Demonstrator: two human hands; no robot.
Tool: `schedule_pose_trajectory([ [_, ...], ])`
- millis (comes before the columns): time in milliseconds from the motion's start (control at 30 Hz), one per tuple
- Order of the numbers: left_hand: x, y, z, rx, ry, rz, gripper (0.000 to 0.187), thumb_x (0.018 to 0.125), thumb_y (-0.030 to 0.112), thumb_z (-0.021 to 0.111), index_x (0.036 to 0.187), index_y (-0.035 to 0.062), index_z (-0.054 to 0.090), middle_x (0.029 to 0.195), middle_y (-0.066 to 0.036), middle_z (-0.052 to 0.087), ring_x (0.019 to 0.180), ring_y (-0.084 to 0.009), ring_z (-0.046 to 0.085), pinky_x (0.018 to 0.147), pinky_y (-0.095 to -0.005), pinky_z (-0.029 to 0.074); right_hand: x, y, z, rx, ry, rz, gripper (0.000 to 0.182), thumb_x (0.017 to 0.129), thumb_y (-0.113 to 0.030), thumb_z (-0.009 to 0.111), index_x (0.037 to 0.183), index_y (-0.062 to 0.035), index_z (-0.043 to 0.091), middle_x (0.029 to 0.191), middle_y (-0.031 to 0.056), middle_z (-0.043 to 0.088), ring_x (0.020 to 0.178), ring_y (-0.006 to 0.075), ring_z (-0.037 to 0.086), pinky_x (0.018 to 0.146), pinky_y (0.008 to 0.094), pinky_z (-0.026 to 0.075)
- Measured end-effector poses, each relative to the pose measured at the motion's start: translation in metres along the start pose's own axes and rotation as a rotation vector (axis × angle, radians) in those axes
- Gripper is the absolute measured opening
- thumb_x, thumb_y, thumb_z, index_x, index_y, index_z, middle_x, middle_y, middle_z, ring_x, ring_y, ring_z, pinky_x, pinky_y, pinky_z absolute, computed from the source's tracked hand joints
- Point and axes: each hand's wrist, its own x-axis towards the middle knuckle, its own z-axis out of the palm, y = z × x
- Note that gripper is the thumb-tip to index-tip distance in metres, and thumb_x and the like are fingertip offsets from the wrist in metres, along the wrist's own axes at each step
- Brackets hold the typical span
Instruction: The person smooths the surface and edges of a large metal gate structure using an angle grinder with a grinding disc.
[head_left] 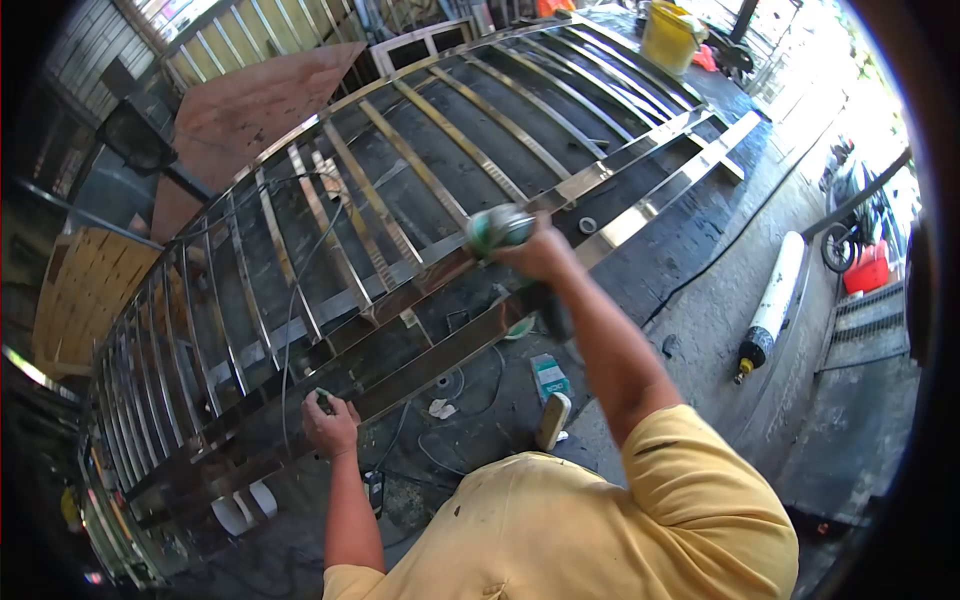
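Note:
My right hand [535, 252] is wrapped around a green and silver angle grinder [497, 230], stretched out over the near rails of a large metal frame [432, 190]. The frame is made of many polished bars set between long rails. The grinder is slightly blurred, and its disc does not show clearly. My left hand [332, 425] is closed at the near rail [440, 362], lower left. Its fingers curl round a small dark greenish thing that I cannot make out. A thin grey cable [290, 330] runs over the bars just left of this hand.
Cables and a teal box [549, 376] lie on the floor by my feet, with a shoe [552, 420] near them. A white gas cylinder [775, 300] lies to the right. A yellow bucket [670, 38] stands at the far right; a rusty sheet [255, 115] leans behind the frame.

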Motion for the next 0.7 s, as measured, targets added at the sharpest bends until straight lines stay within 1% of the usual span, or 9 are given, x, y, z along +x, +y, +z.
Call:
schedule_pose_trajectory([
  [133, 0.0, 0.003, -0.005, -0.044, -0.015, -0.018, 0.033, 0.091, 0.022, 0.064, 0.119, 0.0044, 0.062, 0.113, -0.018, 0.068, 0.101, -0.0412, 0.067, 0.086, -0.0504, 0.054, -0.048, -0.044, 0.071, 0.042, -0.257, -0.166, 0.113, 0.064, -0.047, 0.093, 0.147, 0.0047, 0.037, 0.12, 0.0296, 0.069, 0.116, 0.0418, 0.068, 0.099, 0.0442, 0.054],
  [167, 0.0, 0.005, -0.008, -0.05, -0.015, -0.026, 0.033, 0.092, 0.022, 0.064, 0.119, 0.0043, 0.062, 0.113, -0.018, 0.068, 0.101, -0.0414, 0.067, 0.086, -0.0507, 0.053, -0.058, -0.052, 0.085, 0.045, -0.308, -0.224, 0.104, 0.068, -0.046, 0.092, 0.142, 0.0053, 0.04, 0.115, 0.0301, 0.07, 0.109, 0.0429, 0.07, 0.094, 0.0438, 0.056],
  [233, 0.0, 0.002, -0.007, -0.066, 0.001, -0.005, 0.033, 0.092, 0.023, 0.063, 0.119, 0.0045, 0.062, 0.113, -0.019, 0.068, 0.101, -0.0418, 0.067, 0.086, -0.0511, 0.053, -0.092, -0.067, 0.093, 0.018, -0.33, -0.286, 0.098, 0.071, -0.043, 0.089, 0.142, 0.0031, 0.041, 0.114, 0.032, 0.069, 0.11, 0.046, 0.068, 0.093, 0.0473, 0.055],
  [300, 0.001, -0.002, -0.003, -0.087, 0.013, 0.004, 0.033, 0.092, 0.023, 0.063, 0.119, 0.0047, 0.062, 0.113, -0.019, 0.068, 0.101, -0.042, 0.067, 0.085, -0.0514, 0.053, -0.119, -0.063, 0.094, 0.054, -0.413, -0.311, 0.098, 0.071, -0.042, 0.085, 0.145, 0.0024, 0.04, 0.118, 0.0305, 0.069, 0.113, 0.0447, 0.067, 0.095, 0.0472, 0.055],
  [400, -0.002, -0.004, 0.0, -0.109, 0.018, -0.013, 0.032, 0.092, 0.024, 0.063, 0.119, 0.0054, 0.062, 0.112, -0.019, 0.068, 0.101, -0.0417, 0.067, 0.084, -0.0514, 0.053, -0.16, -0.051, 0.082, 0.041, -0.489, -0.306, 0.094, 0.072, -0.041, 0.085, 0.144, 0.0017, 0.041, 0.114, 0.0306, 0.07, 0.109, 0.0461, 0.068, 0.093, 0.0487, 0.055],
  [500, -0.001, -0.004, 0.002, -0.104, 0.023, -0.037, 0.032, 0.092, 0.024, 0.063, 0.118, 0.006, 0.062, 0.111, -0.019, 0.068, 0.1, -0.0414, 0.066, 0.084, -0.0514, 0.053, -0.185, -0.033, 0.079, 0.022, -0.463, -0.328, 0.095, 0.072, -0.045, 0.086, 0.141, 0.0024, 0.043, 0.11, 0.0327, 0.069, 0.108, 0.0472, 0.068, 0.09, 0.0489, 0.055],
  [533, -0.001, -0.005, 0.004, -0.109, 0.023, -0.035, 0.031, 0.092, 0.024, 0.063, 0.118, 0.0062, 0.062, 0.11, -0.018, 0.068, 0.1, -0.0413, 0.066, 0.084, -0.0514, 0.053, -0.189, -0.03, 0.073, 0.005, -0.476, -0.296, 0.098, 0.072, -0.046, 0.088, 0.144, 0.001, 0.041, 0.112, 0.0327, 0.069, 0.108, 0.0472, 0.068, 0.091, 0.0483, 0.055],
  [633, -0.001, -0.006, 0.005, -0.109, 0.031, -0.026, 0.032, 0.091, 0.024, 0.064, 0.118, 0.0066, 0.062, 0.11, -0.017, 0.068, 0.1, -0.0413, 0.066, 0.083, -0.0513, 0.053, -0.188, -0.006, 0.057, 0.001, -0.408, -0.237, 0.102, 0.071, -0.047, 0.09, 0.147, -0.0001, 0.039, 0.114, 0.0302, 0.07, 0.108, 0.0441, 0.069, 0.094, 0.0458, 0.055],
  [700, -0.002, -0.01, 0.009, -0.129, 0.043, -0.013, 0.032, 0.091, 0.025, 0.064, 0.118, 0.0071, 0.062, 0.11, -0.016, 0.068, 0.099, -0.0412, 0.066, 0.083, -0.0516, 0.053, -0.171, 0.022, 0.039, -0.012, -0.309, -0.168, 0.106, 0.07, -0.046, 0.093, 0.149, -0.0005, 0.038, 0.115, 0.0268, 0.071, 0.108, 0.039, 0.071, 0.097, 0.0428, 0.055],
])
